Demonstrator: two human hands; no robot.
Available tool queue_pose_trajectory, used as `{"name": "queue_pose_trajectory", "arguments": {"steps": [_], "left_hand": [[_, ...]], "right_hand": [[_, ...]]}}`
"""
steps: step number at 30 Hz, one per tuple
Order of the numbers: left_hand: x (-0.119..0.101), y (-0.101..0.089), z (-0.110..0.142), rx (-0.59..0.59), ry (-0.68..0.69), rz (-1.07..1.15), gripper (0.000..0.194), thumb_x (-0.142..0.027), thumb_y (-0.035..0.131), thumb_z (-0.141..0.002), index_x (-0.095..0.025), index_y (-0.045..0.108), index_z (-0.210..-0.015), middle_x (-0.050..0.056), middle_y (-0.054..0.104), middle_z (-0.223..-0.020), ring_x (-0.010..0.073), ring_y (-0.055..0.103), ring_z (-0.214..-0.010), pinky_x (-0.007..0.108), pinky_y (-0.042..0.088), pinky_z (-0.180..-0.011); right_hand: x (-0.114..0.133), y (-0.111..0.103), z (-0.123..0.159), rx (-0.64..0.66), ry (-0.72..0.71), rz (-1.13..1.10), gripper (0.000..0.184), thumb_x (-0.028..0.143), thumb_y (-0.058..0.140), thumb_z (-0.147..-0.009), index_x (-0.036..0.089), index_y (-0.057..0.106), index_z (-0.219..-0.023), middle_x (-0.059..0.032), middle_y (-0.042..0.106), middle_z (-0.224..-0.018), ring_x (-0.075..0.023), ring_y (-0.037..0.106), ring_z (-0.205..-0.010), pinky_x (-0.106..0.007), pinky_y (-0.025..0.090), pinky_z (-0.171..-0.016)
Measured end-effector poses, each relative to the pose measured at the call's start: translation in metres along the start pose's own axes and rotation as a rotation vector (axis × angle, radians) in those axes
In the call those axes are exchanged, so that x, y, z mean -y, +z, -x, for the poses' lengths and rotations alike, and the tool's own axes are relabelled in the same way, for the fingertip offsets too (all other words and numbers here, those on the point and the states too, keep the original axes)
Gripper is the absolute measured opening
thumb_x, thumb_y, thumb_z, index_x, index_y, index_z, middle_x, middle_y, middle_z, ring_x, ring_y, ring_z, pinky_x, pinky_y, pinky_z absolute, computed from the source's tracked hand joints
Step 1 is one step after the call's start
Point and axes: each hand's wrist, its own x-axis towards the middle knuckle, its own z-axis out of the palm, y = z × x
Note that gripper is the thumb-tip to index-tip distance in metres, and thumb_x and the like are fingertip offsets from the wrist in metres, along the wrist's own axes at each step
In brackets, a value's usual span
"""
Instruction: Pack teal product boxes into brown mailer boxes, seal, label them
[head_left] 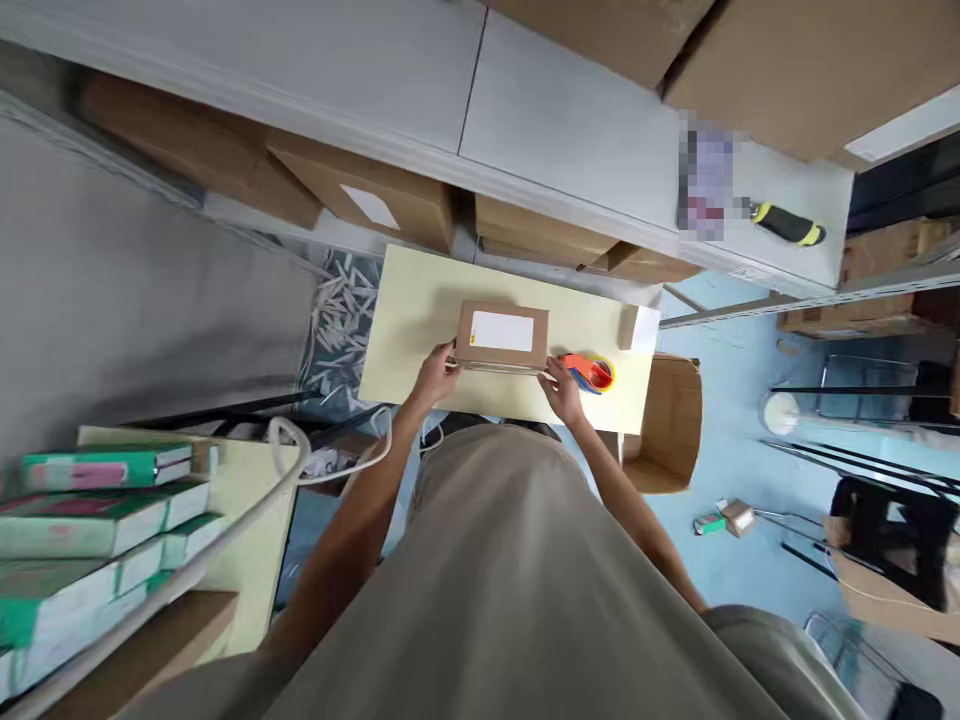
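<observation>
One brown box [501,353], two hands on it — left hand [436,374] at its near left corner, right hand [562,388] at its near right corner, fingers closed in, box held between them. It's over the middle of one cream table [409,345]; can't tell if lifted. One white label [504,331] on top, tiny yellow mark, print too small to read. Beside the right hand — one red tape dispenser [589,372]; farther right, one white block [640,328].
</observation>
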Motion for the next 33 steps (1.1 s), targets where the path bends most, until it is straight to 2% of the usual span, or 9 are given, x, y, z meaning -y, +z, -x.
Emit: {"name": "queue_pose_trajectory", "arguments": {"steps": [4,7,10,14,20,23,27,30,33], "left_hand": [[-0.003,0.009,0.0,-0.123,-0.133,0.046,0.081,-0.008,0.069,-0.085,-0.017,0.053,-0.164,0.019,0.067,-0.154,0.0318,0.073,-0.129,0.041,0.062,-0.108],[-0.007,0.016,0.001,-0.226,-0.238,0.09,0.09,-0.005,0.069,-0.083,-0.014,0.044,-0.17,0.022,0.056,-0.165,0.0348,0.063,-0.146,0.041,0.06,-0.113],[-0.013,0.025,0.006,-0.31,-0.314,0.116,0.099,-0.006,0.071,-0.083,-0.014,0.034,-0.174,0.022,0.053,-0.169,0.0353,0.058,-0.151,0.043,0.056,-0.118],[-0.022,0.047,0.02,-0.344,-0.375,0.169,0.101,-0.013,0.072,-0.087,-0.015,0.024,-0.177,0.023,0.049,-0.172,0.0354,0.059,-0.151,0.046,0.053,-0.122],[-0.034,0.089,0.037,-0.287,-0.502,0.155,0.102,-0.024,0.082,-0.086,-0.013,0.029,-0.173,0.027,0.053,-0.167,0.0398,0.059,-0.15,0.05,0.052,-0.121],[-0.037,0.105,0.048,-0.283,-0.531,0.107,0.095,-0.029,0.084,-0.084,-0.013,0.039,-0.167,0.028,0.056,-0.163,0.0407,0.062,-0.147,0.05,0.053,-0.119],[-0.05,0.128,0.074,-0.209,-0.489,0.119,0.065,-0.036,0.079,-0.088,-0.015,0.061,-0.147,0.023,0.074,-0.141,0.0354,0.073,-0.131,0.048,0.057,-0.113],[-0.072,0.155,0.095,-0.066,-0.307,0.211,0.042,-0.043,0.074,-0.091,-0.017,0.072,-0.123,0.016,0.082,-0.121,0.0298,0.078,-0.117,0.043,0.06,-0.107],[-0.097,0.181,0.108,0.012,-0.127,0.27,0.039,-0.052,0.072,-0.093,-0.019,0.075,-0.113,0.012,0.083,-0.112,0.0269,0.079,-0.107,0.041,0.062,-0.1]], "right_hand": [[-0.006,0.023,-0.008,0.217,0.082,0.048,0.064,0.054,0.061,-0.105,0.021,0.061,-0.159,-0.0166,0.062,-0.163,-0.0338,0.071,-0.136,-0.05,0.066,-0.108],[-0.013,0.02,-0.001,0.3,0.03,0.217,0.057,0.041,0.066,-0.102,0.022,0.064,-0.156,-0.014,0.064,-0.161,-0.0338,0.062,-0.148,-0.054,0.054,-0.124],[-0.026,-0.008,0.013,0.151,-0.013,0.467,0.058,0.032,0.066,-0.102,0.018,0.061,-0.157,-0.0174,0.057,-0.167,-0.0349,0.051,-0.157,-0.054,0.04,-0.133],[-0.051,-0.055,0.022,-0.055,0.164,0.742,0.057,0.025,0.057,-0.103,0.005,0.053,-0.157,-0.029,0.056,-0.159,-0.0398,0.055,-0.147,-0.056,0.044,-0.124],[-0.079,-0.067,0.001,0.028,0.254,0.81,0.041,0.016,0.049,-0.103,0.006,0.057,-0.142,-0.0291,0.067,-0.138,-0.037,0.063,-0.133,-0.053,0.044,-0.119],[-0.086,-0.068,-0.006,0.041,0.261,0.664,0.035,0.021,0.048,-0.105,0.009,0.058,-0.136,-0.028,0.069,-0.131,-0.0379,0.064,-0.129,-0.058,0.043,-0.119],[-0.091,-0.075,-0.004,0.092,0.28,0.403,0.041,0.049,0.059,-0.104,0.016,0.059,-0.127,-0.021,0.072,-0.115,-0.0376,0.069,-0.11,-0.058,0.053,-0.104],[-0.084,-0.073,0.005,0.212,0.286,-0.063,0.057,0.072,0.068,-0.095,0.02,0.063,-0.118,-0.0127,0.075,-0.104,-0.0314,0.071,-0.098,-0.05,0.06,-0.093],[-0.069,-0.061,0.017,0.352,0.294,-0.53,0.062,0.078,0.077,-0.086,0.022,0.068,-0.111,-0.008,0.077,-0.101,-0.0262,0.071,-0.095,-0.045,0.06,-0.096]]}}
